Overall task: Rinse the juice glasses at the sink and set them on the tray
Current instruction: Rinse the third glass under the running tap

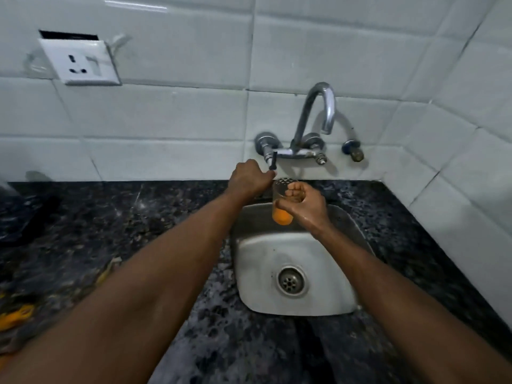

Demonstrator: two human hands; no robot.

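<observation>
Right hand [304, 203] wrapping fingers [295, 189] round glass [282, 210] over sink [318, 300], left hand [248, 177] at tap lever [273, 161], its fingers hidden, grip unclear, spout [329, 106] above

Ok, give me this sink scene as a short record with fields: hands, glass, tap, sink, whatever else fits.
left hand: reaches to the tap lever; whether it grips is hidden
right hand: grips the glass above the sink
glass: orange liquid in its lower part
spout: no water visibly running
sink: steel, drain in the middle, set in a dark speckled counter
tray: not in view
socket: upper left of the view
</observation>
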